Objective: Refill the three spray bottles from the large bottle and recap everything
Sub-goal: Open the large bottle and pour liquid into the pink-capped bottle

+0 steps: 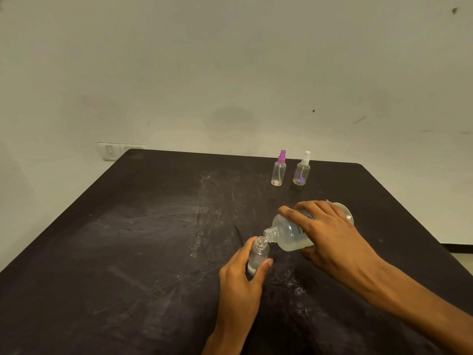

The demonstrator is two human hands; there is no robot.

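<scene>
Left hand (239, 280) grips uncapped spray bottle (258, 254); right hand (330, 234) grips tilted large bottle (294, 233); two capped spray bottles (279, 172) behind.

No text can be read anywhere in the head view. The large bottle (297, 234) bears a few small dark printed marks on its clear side, partly hidden under the fingers of the right hand (330, 234) that holds it, and they are too small and blurred to make out. The wall switch plate (112, 151) shows no legible marking either.
</scene>
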